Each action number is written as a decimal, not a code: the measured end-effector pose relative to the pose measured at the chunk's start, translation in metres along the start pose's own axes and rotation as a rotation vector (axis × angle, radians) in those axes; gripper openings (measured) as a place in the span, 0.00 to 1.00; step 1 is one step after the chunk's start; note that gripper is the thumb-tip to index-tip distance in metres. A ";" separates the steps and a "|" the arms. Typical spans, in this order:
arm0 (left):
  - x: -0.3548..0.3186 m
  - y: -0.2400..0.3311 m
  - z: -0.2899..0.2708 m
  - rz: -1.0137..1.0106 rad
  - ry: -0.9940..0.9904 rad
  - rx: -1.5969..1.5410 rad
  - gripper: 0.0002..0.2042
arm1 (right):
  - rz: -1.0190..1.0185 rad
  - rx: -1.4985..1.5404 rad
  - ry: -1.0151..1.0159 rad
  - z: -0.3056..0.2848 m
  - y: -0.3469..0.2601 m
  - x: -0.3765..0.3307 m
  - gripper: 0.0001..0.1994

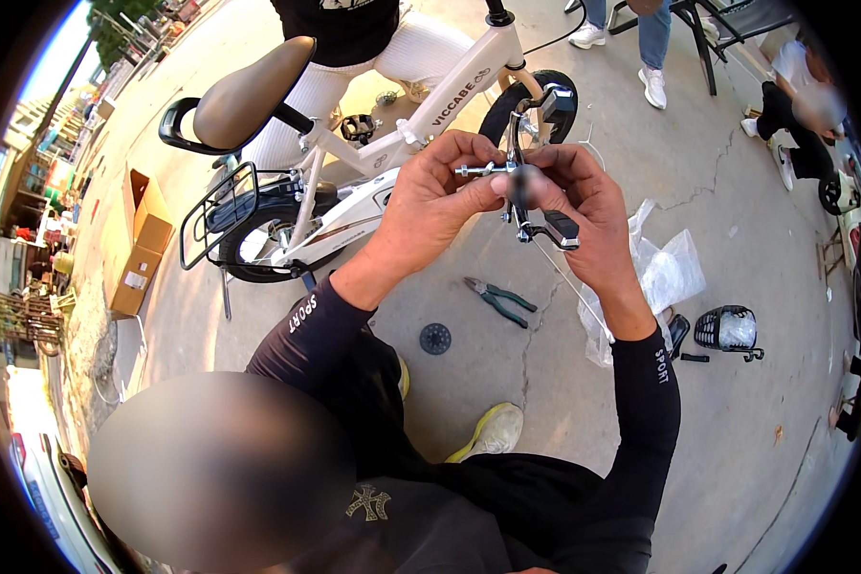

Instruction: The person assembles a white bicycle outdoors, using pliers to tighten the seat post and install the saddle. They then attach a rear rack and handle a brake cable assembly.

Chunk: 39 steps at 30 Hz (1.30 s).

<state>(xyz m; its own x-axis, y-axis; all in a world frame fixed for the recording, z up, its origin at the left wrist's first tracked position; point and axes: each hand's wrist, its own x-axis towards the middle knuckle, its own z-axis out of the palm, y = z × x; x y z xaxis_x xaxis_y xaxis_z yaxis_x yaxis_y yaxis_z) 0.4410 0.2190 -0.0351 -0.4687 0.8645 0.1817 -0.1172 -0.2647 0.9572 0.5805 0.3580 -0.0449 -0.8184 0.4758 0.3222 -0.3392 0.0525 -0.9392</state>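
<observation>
Gripping brake caliper (531, 206) upright, both hands (440, 196) (584, 206) clenched | bolt (474, 170) points left

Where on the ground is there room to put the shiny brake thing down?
Bare concrete lies between the pliers and the yellow shoe, and also below the small black basket toward the lower right. It is crowded around the clear plastic bag, and by the white bicycle and cardboard box. Both hands, left hand and right hand, hold the brake part.
</observation>
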 end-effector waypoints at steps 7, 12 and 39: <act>-0.002 0.000 0.002 0.101 0.006 0.281 0.11 | 0.085 0.081 0.054 0.000 0.008 -0.004 0.09; -0.004 0.005 0.009 0.087 0.002 0.306 0.13 | 0.203 0.192 0.103 -0.002 -0.003 -0.004 0.10; 0.024 -0.042 -0.025 -0.048 0.281 0.639 0.09 | 0.115 -0.507 0.119 0.021 -0.030 -0.012 0.19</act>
<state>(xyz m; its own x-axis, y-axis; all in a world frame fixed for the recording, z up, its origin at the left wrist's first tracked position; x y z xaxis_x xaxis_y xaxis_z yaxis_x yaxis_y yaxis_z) 0.4130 0.2401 -0.0762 -0.6948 0.7027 0.1531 0.3537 0.1485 0.9235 0.5908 0.3329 -0.0179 -0.7686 0.5985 0.2261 0.0405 0.3983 -0.9164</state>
